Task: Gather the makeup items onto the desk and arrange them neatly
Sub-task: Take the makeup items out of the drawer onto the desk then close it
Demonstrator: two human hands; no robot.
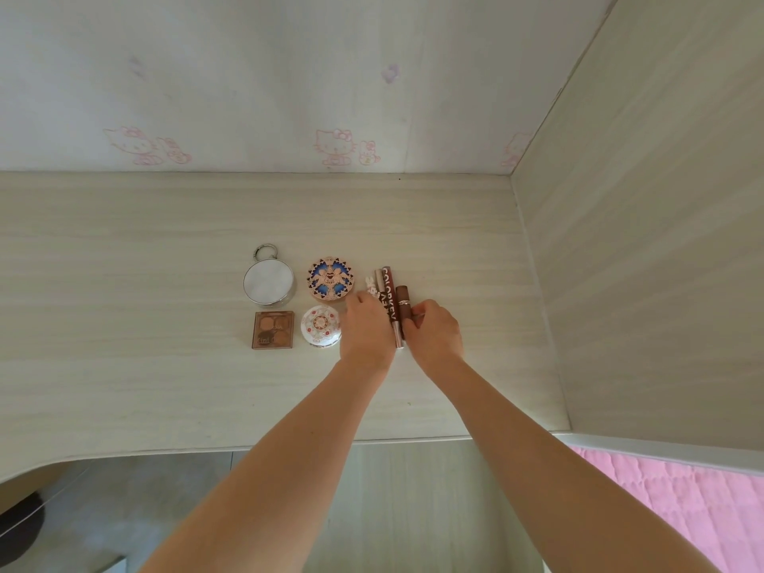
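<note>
Pale wood-grain counter [165, 241], side panel on the right, back wall with faint pink cartoon-cat prints [335, 147]. Four flat makeup pieces sit in a two-by-two block near the middle: silver round case with a ring [268, 284] far left, blue patterned compact [330, 279] beside it, brown eyeshadow palette [273, 329] near left, white flowered compact [320, 325] near right. Just right of the block, a tight row of tubes lies lengthwise, pointing away: white bunny tube [371, 286], grey tube [378, 277], lettered brown tube [390, 297], brown lipstick [402, 304]. Left hand [368, 330] lies back-up against the row's left side, covering the near ends; cannot tell whether its fingers hold anything. Right hand [436, 330] flanks the right side, fingers [418, 312] curled in around the brown lipstick. Pink quilted cloth [669, 494] shows lower right, below the counter edge.
</note>
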